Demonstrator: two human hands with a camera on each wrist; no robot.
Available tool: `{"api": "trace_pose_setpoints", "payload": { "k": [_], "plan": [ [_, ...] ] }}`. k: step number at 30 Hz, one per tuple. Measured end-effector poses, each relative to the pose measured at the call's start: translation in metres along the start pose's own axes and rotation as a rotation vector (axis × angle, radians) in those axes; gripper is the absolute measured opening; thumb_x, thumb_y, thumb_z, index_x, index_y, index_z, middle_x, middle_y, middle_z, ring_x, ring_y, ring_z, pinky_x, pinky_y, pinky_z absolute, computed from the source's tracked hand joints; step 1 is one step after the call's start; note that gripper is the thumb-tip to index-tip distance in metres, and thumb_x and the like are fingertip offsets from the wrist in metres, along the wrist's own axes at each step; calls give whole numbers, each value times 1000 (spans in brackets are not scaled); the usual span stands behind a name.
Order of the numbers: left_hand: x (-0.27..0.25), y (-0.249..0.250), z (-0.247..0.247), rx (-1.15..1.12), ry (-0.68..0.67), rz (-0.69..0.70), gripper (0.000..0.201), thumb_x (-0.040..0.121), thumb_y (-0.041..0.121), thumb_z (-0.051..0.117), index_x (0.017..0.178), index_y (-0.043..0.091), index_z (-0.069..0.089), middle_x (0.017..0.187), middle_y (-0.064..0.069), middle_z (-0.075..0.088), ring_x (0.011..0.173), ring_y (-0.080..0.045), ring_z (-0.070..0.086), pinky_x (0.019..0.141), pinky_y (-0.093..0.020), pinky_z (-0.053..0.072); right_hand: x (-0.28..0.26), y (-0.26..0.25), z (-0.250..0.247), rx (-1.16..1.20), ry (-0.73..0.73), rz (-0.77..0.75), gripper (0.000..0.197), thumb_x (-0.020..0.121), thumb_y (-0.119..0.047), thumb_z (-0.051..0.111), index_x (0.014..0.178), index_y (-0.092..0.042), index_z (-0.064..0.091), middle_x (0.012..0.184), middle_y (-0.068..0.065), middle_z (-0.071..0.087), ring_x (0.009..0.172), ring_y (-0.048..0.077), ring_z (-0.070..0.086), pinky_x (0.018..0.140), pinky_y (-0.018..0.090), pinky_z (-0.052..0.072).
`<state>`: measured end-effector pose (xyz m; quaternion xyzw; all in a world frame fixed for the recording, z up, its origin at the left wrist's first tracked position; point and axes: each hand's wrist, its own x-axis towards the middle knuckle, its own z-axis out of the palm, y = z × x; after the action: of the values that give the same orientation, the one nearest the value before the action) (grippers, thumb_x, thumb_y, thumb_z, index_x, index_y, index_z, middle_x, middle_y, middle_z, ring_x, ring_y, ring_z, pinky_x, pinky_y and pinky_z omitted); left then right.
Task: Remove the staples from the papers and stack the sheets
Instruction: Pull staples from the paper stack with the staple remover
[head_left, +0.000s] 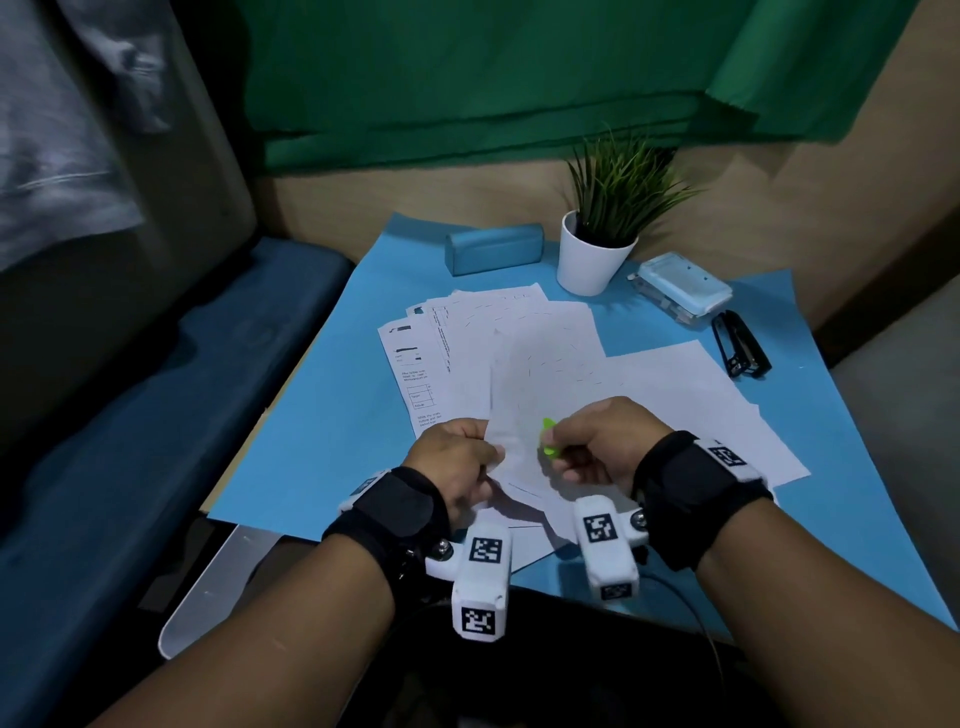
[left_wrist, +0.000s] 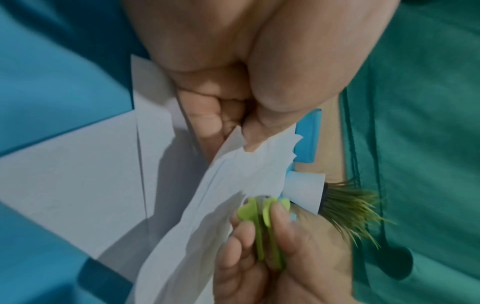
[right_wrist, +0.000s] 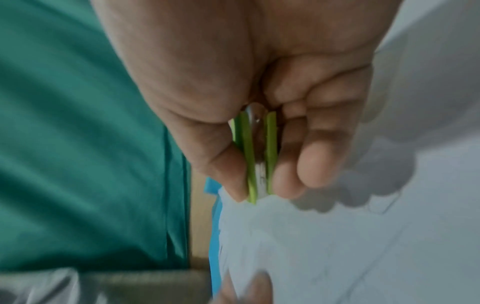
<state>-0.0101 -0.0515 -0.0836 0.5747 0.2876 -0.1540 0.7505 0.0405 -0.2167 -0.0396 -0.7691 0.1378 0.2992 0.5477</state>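
Blue-covered bench carries loose sheets; left hand pinches the thin, floppy stapled papers near their corner, while right hand squeezes a green staple remover there; it probably tears easily.

Overall light: dim, bluish cast, brightest on the white papers
Corners: head view sinks to near black at bottom and left
Shadows: soft finger-shaped ones on the sheets in the right wrist view; no hard glare
Blur: both wrist views smeared, green staple remover soft-edged
Distortion: wide-angle bending, blue mat edges splayed out
Focus: plant fairly crisp
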Motion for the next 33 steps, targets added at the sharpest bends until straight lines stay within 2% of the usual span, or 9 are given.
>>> {"api": "trace_pose_setpoints", "payload": {
  "k": [8, 11, 14, 19, 22, 25, 27, 30, 33],
  "plan": [
    [5, 2, -1, 24, -17, -21, 22, 87, -9, 55, 87, 5, 71, 77, -18, 57, 43, -19, 39, 40, -21, 38, 8, 15, -15, 44, 16, -24, 14, 76, -6, 78, 79, 1, 66, 63, 17, 60, 55, 25, 54, 57, 31, 53],
    [3, 10, 2, 52, -14, -38, 9, 89, 8, 62, 80, 9, 62, 59, -8, 42, 41, -17, 31, 48, -26, 34, 13, 18, -19, -226, 80, -186, 26, 66, -18, 84, 74, 0, 67, 63, 10, 64, 59, 22, 57, 65, 35, 52],
    [7, 17, 7, 139, -15, -44, 23, 88, 32, 70, 87, 10, 62, 52, -6, 37, 38, -19, 34, 49, -28, 39, 12, 14, -17, -671, 187, -388, 26, 65, -34, 83, 82, -18, 71, 77, -5, 68, 75, 16, 61, 70, 25, 47],
    [16, 25, 9, 222, -51, 16, 14, 88, 14, 68, 88, 9, 55, 59, -7, 42, 35, -19, 40, 45, -30, 48, 10, -1, -11, -991, 216, -588, 36, 72, -32, 79, 101, -12, 69, 99, 3, 63, 95, 22, 59, 76, 25, 40],
    [22, 24, 5, 244, -64, 19, 22, 70, 11, 74, 85, -2, 64, 73, -23, 65, 55, -33, 61, 64, -59, 58, 17, -6, -14, -942, 222, -539, 39, 71, -30, 79, 106, -17, 71, 104, -1, 66, 98, 20, 60, 77, 21, 39],
    [31, 20, 3, 199, -52, 19, 18, 57, 7, 70, 74, 9, 75, 92, -26, 73, 77, -43, 66, 83, -76, 48, 23, -12, -15, -876, 188, -489, 40, 70, -29, 80, 107, -21, 71, 100, -6, 67, 95, 15, 61, 76, 20, 41],
    [33, 19, 4, 182, -53, 12, 20, 56, 6, 69, 73, 13, 77, 94, -27, 73, 77, -38, 62, 84, -73, 50, 27, -17, -15, -929, 172, -474, 37, 69, -29, 79, 105, -19, 72, 99, -3, 69, 94, 17, 61, 78, 23, 47],
    [30, 22, 8, 140, -51, 12, 7, 62, 14, 71, 69, 13, 74, 79, -26, 64, 73, -37, 51, 72, -51, 46, 30, -23, -16, -902, 143, -456, 41, 69, -30, 80, 108, -22, 71, 102, -4, 68, 94, 15, 61, 78, 22, 46],
    [29, 23, 11, 103, -41, 23, 5, 71, 16, 73, 67, 14, 71, 74, -20, 60, 70, -35, 50, 70, -48, 41, 32, -24, -15, -906, 126, -453, 45, 70, -30, 81, 113, -24, 70, 105, -6, 68, 94, 12, 59, 78, 20, 43]
  ]
}}
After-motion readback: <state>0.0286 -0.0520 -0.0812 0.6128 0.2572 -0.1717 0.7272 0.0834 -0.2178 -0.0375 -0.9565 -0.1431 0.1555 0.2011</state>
